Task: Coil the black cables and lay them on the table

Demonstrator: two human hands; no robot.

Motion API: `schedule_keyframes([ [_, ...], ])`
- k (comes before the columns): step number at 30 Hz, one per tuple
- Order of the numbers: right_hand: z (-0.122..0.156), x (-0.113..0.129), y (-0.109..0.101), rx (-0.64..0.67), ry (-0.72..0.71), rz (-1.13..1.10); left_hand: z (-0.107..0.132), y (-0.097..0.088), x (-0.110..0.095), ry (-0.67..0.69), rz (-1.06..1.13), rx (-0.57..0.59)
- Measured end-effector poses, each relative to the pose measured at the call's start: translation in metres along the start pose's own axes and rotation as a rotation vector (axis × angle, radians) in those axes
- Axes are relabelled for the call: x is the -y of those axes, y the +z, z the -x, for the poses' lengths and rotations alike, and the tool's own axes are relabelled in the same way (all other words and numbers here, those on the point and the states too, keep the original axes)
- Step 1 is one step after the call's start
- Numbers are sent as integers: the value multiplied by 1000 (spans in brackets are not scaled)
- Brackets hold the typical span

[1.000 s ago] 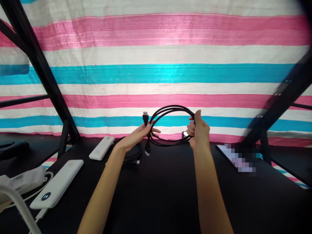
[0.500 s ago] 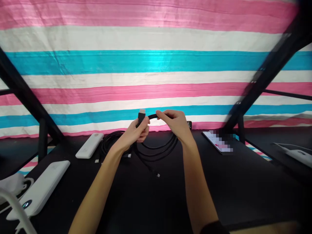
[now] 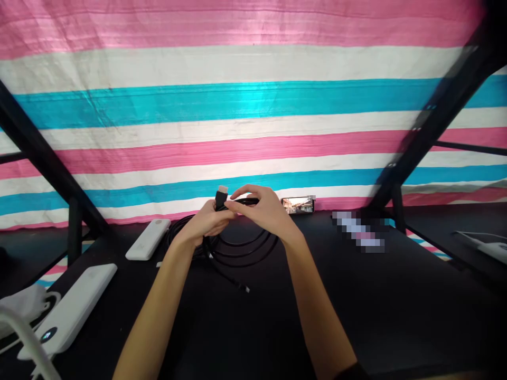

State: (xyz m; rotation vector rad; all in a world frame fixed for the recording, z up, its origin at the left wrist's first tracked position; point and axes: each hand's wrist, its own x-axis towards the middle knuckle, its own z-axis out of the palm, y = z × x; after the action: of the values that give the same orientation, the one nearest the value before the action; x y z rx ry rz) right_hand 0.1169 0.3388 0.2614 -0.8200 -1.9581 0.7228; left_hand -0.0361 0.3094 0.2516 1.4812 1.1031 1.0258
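left hand closed on a coiled black cable, right hand pinching it, plug near upright, metal end up

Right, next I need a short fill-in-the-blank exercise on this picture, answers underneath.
1. The left hand and right hand hold a cable coloured ____.
2. The sheet behind the table has stripes of pink, white and ____.
3. The lit phone appears to the ____ of the right hand.
4. The power bank with the round display is coloured ____.

Missing words: black; blue; right; white.
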Motion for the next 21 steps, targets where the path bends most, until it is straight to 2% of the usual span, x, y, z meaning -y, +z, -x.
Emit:
schedule_keyframes([
  [4,-2,-4,-5,-188,35,11,-5,4,5,47,136,73],
  [7,-4,-11,-9,-265,92,2,-9,1,9,34,174,9],
  [9,-3,-13,-10,-225,53,80,-9,-2,10,-17,164,-46],
  [12,2,-4,-10,-147,-151,247,-4,0,5,-126,5,-39],
  [14,7,6,-8,-90,-257,295,1,7,0,-117,-167,-16],
  [15,8,11,-6,-43,-268,301,3,11,-2,-66,-240,-9],
  [18,8,15,3,52,-135,326,8,22,-9,133,-314,9],
  [19,7,14,6,48,-82,346,9,23,-10,162,-299,10],
  [21,3,7,10,-27,-34,383,9,21,-10,123,-265,-5],
])
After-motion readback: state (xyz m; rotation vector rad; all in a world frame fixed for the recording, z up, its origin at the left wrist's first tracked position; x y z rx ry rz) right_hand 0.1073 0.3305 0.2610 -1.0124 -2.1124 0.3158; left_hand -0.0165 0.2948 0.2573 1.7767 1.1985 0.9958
